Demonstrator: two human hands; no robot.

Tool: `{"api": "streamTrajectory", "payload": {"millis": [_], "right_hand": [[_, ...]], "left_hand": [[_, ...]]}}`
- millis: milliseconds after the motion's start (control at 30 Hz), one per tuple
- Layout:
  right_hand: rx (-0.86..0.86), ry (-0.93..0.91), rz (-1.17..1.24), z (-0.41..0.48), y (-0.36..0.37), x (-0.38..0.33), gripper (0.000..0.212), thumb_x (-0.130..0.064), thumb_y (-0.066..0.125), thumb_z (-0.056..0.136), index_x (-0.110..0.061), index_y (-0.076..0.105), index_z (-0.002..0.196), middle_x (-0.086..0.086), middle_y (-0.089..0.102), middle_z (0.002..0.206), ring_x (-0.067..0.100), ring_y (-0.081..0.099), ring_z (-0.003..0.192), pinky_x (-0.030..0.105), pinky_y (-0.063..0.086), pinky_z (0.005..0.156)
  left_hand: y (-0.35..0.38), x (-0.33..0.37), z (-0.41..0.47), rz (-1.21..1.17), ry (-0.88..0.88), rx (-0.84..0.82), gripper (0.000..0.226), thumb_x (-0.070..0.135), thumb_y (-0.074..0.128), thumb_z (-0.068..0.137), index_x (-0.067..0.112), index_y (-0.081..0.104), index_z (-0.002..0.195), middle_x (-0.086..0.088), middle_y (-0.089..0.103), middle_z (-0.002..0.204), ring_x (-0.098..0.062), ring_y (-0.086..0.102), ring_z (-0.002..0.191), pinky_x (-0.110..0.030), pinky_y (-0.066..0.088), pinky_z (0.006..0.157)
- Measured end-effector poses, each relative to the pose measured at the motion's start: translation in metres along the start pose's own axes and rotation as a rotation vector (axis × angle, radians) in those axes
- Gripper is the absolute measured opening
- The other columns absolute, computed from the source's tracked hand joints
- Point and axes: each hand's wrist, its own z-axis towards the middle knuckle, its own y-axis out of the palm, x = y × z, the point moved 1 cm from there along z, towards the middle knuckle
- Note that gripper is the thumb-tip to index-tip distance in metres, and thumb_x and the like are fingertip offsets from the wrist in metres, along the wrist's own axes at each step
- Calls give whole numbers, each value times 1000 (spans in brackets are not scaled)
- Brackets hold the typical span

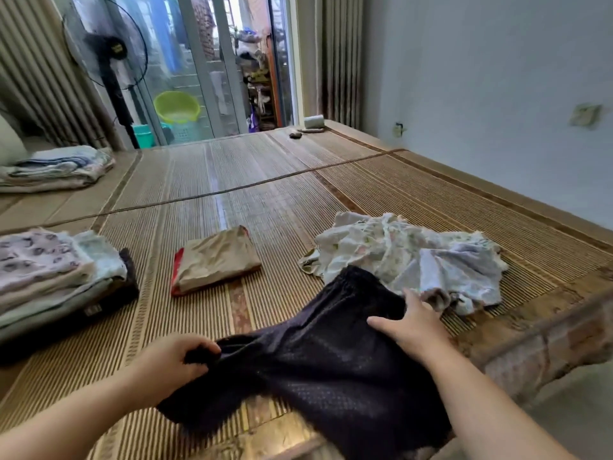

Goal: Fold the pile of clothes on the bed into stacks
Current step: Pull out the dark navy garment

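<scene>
Two hands work a dark mesh garment (318, 360) at the near edge of the bamboo mat (265, 180). The left hand (179, 363) bunches one edge in curled fingers, and the right hand (411, 327) lies spread on top. It looks thin, limp and light, so it is probably best held at the waistband corners.
</scene>
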Motion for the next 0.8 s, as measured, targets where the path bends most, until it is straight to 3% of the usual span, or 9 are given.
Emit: {"api": "streamTrajectory", "payload": {"millis": [133,233,333,467,533,600,667,733,800], "right_hand": [[-8,-151,-100,-8,38,-22,45,-50,71,73,-22,66,108,7,65,110,24,57,104,30,44,84],[-75,-240,-163,-21,44,-44,30,-40,65,82,-23,62,107,3,65,107,23,58,104,28,38,76],[-139,-407,-80,-36,30,-68,12,-29,62,84,-29,53,92,-5,61,90,17,58,90,30,41,73],[-319,-673,58,-60,-4,-101,20,-19,68,80,-31,52,77,-10,56,69,5,52,65,28,44,63],[-354,-741,139,-70,-23,-112,23,-14,70,79,-30,54,75,-10,58,68,8,54,61,30,46,59],[-368,-768,194,-78,-39,-119,21,-14,71,79,-29,57,77,-7,61,72,13,59,65,30,49,60],[-318,-785,200,-82,-52,-122,18,-19,72,80,-33,61,79,-9,64,78,9,61,71,20,49,62],[-217,-796,195,-83,-59,-130,15,-23,71,80,-36,62,80,-16,64,81,1,60,76,11,44,66],[-149,-819,178,-83,-63,-147,13,-25,71,80,-36,64,81,-18,64,80,-2,59,78,9,41,66]], "left_hand": [[8,-29,-18,35,-122,-365,33,34,70,80,50,61,108,23,64,106,8,60,96,-19,47,93],[3,-13,-9,87,-67,-192,40,52,69,78,50,53,114,17,48,121,1,51,108,-23,42,100],[-7,30,6,-35,154,87,61,47,72,77,53,39,128,22,34,136,1,33,126,-26,29,110],[-23,102,26,26,541,121,92,41,75,75,54,17,144,29,25,146,-2,11,140,-29,14,115],[-32,126,33,51,639,105,92,39,79,72,46,24,146,20,34,148,-6,14,142,-27,18,115],[-41,135,34,-2,677,99,75,39,83,70,35,46,135,11,53,133,-8,38,131,-26,33,108],[-54,134,26,-26,675,93,44,41,83,69,41,59,106,14,63,101,-1,58,98,-25,47,87],[-69,126,18,-2,607,94,30,37,81,72,44,54,81,16,60,78,4,57,74,-21,46,69],[-87,114,9,12,518,123,24,34,78,75,38,55,78,11,60,78,0,58,72,-24,49,67]]}}
